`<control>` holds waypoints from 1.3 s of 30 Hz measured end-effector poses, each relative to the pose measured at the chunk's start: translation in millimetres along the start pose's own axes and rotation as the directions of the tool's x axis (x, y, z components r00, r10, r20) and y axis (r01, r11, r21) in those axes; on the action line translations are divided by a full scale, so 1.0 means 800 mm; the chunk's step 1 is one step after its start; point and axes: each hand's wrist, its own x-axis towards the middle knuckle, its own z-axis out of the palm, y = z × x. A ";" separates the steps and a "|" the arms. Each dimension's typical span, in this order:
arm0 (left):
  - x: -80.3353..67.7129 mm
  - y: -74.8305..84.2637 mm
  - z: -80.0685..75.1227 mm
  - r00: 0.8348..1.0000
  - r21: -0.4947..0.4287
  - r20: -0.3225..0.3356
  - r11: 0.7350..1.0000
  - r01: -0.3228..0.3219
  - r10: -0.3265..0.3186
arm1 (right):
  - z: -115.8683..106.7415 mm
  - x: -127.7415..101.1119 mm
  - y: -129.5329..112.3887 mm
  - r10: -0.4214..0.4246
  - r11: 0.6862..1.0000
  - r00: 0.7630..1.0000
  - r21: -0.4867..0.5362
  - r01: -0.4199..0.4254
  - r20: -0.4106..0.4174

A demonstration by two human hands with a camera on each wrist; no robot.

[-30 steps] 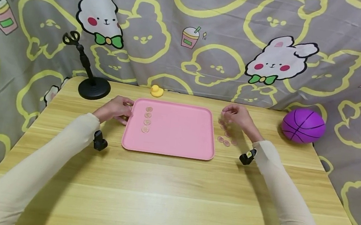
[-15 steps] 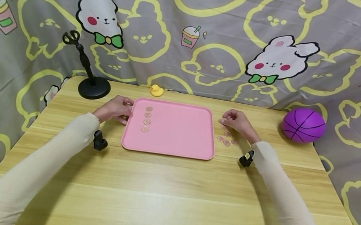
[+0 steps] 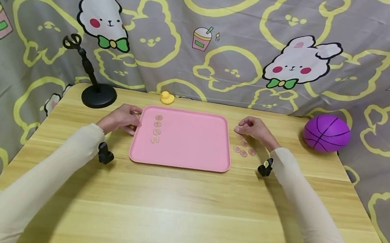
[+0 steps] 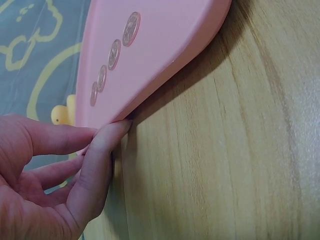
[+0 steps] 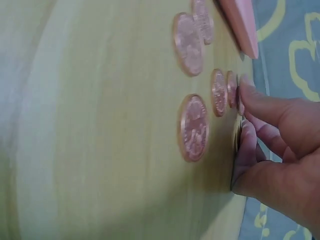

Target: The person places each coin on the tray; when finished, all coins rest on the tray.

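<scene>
A pink tray (image 3: 192, 141) lies on the table, with a column of several coins (image 3: 156, 131) near its left side. My left hand (image 3: 124, 118) holds the tray's left rim; in the left wrist view its thumb and finger (image 4: 57, 137) meet at that edge. Beyond the right rim, my right hand (image 3: 256, 129) is lowered to the tabletop with curled fingers. Its fingertips pinch a coin (image 5: 241, 102), mostly hidden in the right wrist view. Several more copper-coloured coins (image 5: 194, 127) lie loose on the table just nearer than that hand.
A yellow rubber duck (image 3: 167, 98) sits behind the tray. At the back left stands a black stand (image 3: 99, 95) with a ring-shaped top. A purple ball (image 3: 326, 133) rests at the back right. A patterned curtain (image 3: 236, 32) hangs behind the wooden table (image 3: 176, 209).
My right hand has come down from slightly above the loose coins, and its fingertips are now at one coin. The left hand has kept its place on the tray; the head view has shifted slightly.
</scene>
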 end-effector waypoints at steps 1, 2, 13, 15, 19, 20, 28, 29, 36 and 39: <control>0.000 -0.001 0.000 1.000 -0.001 0.001 1.000 -0.001 0.001 | 0.001 0.001 0.000 0.001 1.000 1.000 -0.007 -0.001 0.000; 0.000 -0.001 -0.001 1.000 0.000 0.002 1.000 -0.002 0.002 | 0.001 0.001 0.000 0.003 1.000 1.000 -0.023 -0.003 0.001; -0.003 0.002 0.001 1.000 0.004 0.004 1.000 -0.022 0.022 | 0.000 0.006 -0.001 -0.038 0.998 0.994 -0.062 0.032 -0.106; -0.004 0.002 0.002 1.000 0.001 0.003 1.000 -0.027 0.027 | 0.003 0.007 -0.006 -0.044 0.999 0.990 -0.036 0.039 -0.135; -0.005 0.001 0.002 1.000 -0.001 -0.011 1.000 -0.028 0.028 | 0.012 0.005 -0.027 -0.037 0.998 0.989 0.042 0.044 -0.141; -0.005 0.001 0.002 1.000 0.003 -0.019 1.000 -0.024 0.025 | 0.016 0.004 -0.034 -0.038 0.997 0.990 0.055 0.047 -0.139; -0.014 -0.001 -0.001 1.000 -0.003 -0.002 1.000 0.003 -0.003 | 0.051 0.003 -0.081 -0.106 0.982 0.994 0.154 0.106 -0.012; -0.015 -0.001 -0.001 1.000 -0.009 0.007 1.000 0.001 -0.001 | 0.056 0.002 -0.086 -0.109 0.982 0.994 0.157 0.107 0.006; -0.022 -0.004 0.001 1.000 -0.050 -0.006 0.999 -0.003 0.003 | 0.094 -0.012 -0.118 -0.103 0.978 0.988 0.194 0.079 0.117; -0.023 -0.006 0.004 0.999 -0.064 -0.028 0.998 0.014 -0.015 | 0.113 -0.017 -0.128 -0.102 0.972 0.982 0.224 0.065 0.160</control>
